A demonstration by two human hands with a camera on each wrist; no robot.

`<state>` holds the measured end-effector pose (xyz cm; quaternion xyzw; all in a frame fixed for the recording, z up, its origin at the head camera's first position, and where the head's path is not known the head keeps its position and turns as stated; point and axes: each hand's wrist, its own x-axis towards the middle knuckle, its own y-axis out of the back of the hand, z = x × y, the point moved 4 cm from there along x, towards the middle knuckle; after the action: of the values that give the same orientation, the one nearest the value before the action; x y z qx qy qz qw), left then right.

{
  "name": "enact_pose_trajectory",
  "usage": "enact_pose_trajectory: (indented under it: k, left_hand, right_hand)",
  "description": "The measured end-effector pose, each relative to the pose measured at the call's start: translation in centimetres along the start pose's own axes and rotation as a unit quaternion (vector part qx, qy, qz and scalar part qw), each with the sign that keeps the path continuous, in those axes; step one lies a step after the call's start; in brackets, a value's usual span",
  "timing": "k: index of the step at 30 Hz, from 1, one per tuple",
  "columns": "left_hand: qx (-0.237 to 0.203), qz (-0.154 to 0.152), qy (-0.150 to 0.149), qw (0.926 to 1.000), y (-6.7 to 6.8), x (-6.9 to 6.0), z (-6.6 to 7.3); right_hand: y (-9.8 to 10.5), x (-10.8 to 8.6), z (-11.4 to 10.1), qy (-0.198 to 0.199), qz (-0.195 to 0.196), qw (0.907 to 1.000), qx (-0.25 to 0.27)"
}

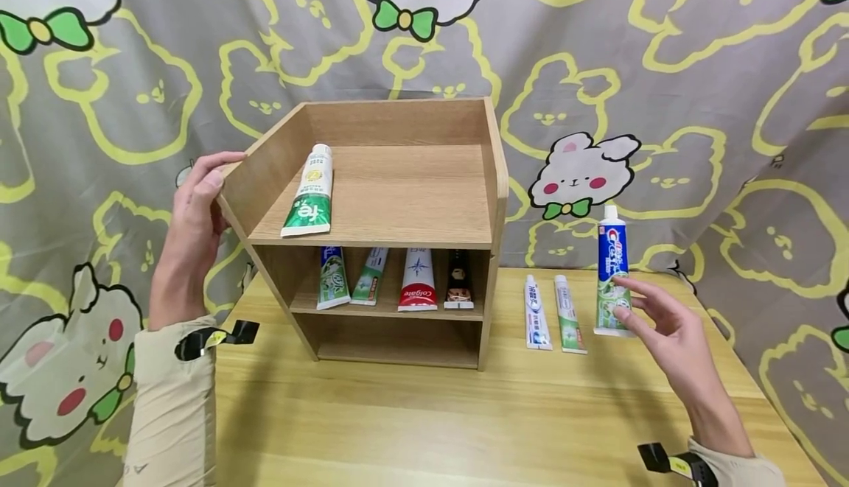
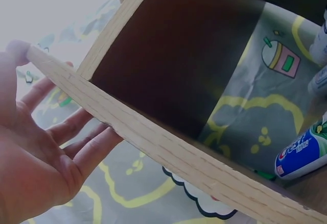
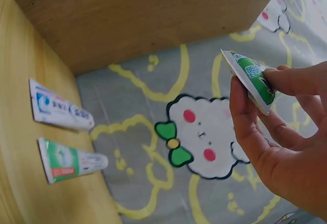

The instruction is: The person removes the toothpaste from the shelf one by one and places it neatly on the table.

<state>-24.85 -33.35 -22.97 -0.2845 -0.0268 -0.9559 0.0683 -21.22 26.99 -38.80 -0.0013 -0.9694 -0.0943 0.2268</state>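
My right hand (image 1: 676, 343) pinches a blue and green Crest tube (image 1: 612, 273) near its flat end, cap upward, to the right of a wooden shelf (image 1: 398, 354). In the right wrist view that tube (image 3: 253, 81) is seen end-on between thumb and fingers. With its thumb and fingers, my left hand (image 1: 192, 244) grips the upper left side panel of the shelf. A white and green tube (image 1: 310, 196) lies on the top tier. On the middle tier are several tubes, among them a red and white Colgate one (image 1: 418, 281) and a black one (image 1: 459, 281).
Two slim tubes, one white and blue (image 1: 536, 316) and one green and white (image 1: 570, 316), lie on the wooden table (image 1: 398, 421) right of the shelf. A patterned grey curtain (image 1: 570, 30) hangs behind and at both sides.
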Motion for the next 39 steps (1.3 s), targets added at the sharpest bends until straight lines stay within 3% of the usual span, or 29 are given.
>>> enact_pose_trajectory:
  k: [10, 15, 22, 33, 39]
  left_hand:
    - [0.012, -0.007, -0.001, 0.9999, 0.0, -0.1, 0.2]
    - [0.018, 0.006, -0.020, 0.9996, -0.2, 0.0, 0.3]
    - [0.012, 0.020, -0.033, 0.9992, -0.2, -0.1, 0.5]
    - [0.003, 0.004, -0.028, 0.9996, -0.3, 0.2, 0.5]
    - [0.003, 0.002, -0.020, 0.9998, -0.2, 0.1, 0.6]
  right_hand:
    - [0.9, 0.2, 3.0, -0.039, 0.006, 0.9985, -0.037]
    - [1.3, 0.2, 4.2, -0.062, -0.001, 0.9979, -0.018]
    - [2.0, 0.4, 6.0, -0.090, 0.000, 0.9953, -0.035]
    - [2.6, 0.2, 8.9, -0.130, 0.005, 0.9915, -0.001]
    - [2.8, 0.2, 10.2, -0.160, 0.009, 0.9870, -0.010]
